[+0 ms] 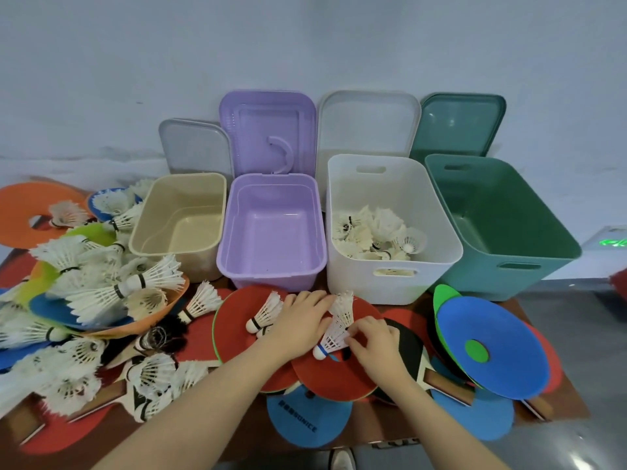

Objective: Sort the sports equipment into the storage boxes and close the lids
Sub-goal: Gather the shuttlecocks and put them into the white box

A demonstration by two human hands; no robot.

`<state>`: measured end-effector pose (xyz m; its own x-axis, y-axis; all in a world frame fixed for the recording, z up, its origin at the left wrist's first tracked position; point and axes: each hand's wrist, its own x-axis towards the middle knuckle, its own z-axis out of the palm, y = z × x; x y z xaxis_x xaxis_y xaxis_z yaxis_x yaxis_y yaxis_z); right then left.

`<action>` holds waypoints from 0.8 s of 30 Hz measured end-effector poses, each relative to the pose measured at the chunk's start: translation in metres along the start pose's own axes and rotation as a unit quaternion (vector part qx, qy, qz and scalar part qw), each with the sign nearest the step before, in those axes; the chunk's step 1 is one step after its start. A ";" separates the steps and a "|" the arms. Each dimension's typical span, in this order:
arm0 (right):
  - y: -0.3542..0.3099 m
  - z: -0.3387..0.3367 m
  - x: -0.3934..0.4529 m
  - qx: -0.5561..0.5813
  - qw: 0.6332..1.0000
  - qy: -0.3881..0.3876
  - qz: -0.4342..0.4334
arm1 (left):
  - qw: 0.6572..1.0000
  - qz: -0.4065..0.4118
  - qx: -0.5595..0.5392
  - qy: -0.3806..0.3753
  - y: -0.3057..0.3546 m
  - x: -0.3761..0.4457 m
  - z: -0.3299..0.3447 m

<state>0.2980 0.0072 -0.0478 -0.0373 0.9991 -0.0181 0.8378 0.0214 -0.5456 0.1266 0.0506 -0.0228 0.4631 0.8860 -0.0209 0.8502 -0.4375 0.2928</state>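
Nearest, two bare forearms reach in over the counter (559,415). The right hand (373,340) pinches a shuttlecock (336,329) at its feathers — fingers clamped on it, cork end down-left. The left hand (302,320) lies just beside it on a red paddle (234,323), fingers curled w/ tips touching the same shuttlecock's skirt; cannot tell if it grips. Two more shuttlecocks (264,315) lie on that paddle by the left hand. Right: a stack of blue & green discs (492,344). Left: a heap of shuttlecocks (101,283) over coloured discs. Beyond, four boxes in a row, lids propped vs. the wall — beige box (149,232), purple box (271,276), white box (356,279) w/ shuttlecocks inside, green box (509,276).
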 end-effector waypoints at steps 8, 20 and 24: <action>0.020 -0.024 -0.019 -0.001 1.000 0.009 -0.019 | 0.989 -0.044 -0.128 0.058 0.016 0.023 0.012; 0.009 -0.049 -0.012 0.080 0.990 0.068 -0.096 | 0.953 0.040 -0.148 0.259 0.011 0.000 -0.009; -0.015 -0.065 -0.008 0.102 0.976 0.115 -0.152 | 0.921 0.092 -0.103 0.364 0.001 -0.005 -0.034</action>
<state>0.3216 0.0012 0.0149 -0.1242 0.9295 0.3472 0.6807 0.3344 -0.6517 0.1161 0.0507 0.0103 0.2403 0.6999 0.6726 0.6734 -0.6193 0.4037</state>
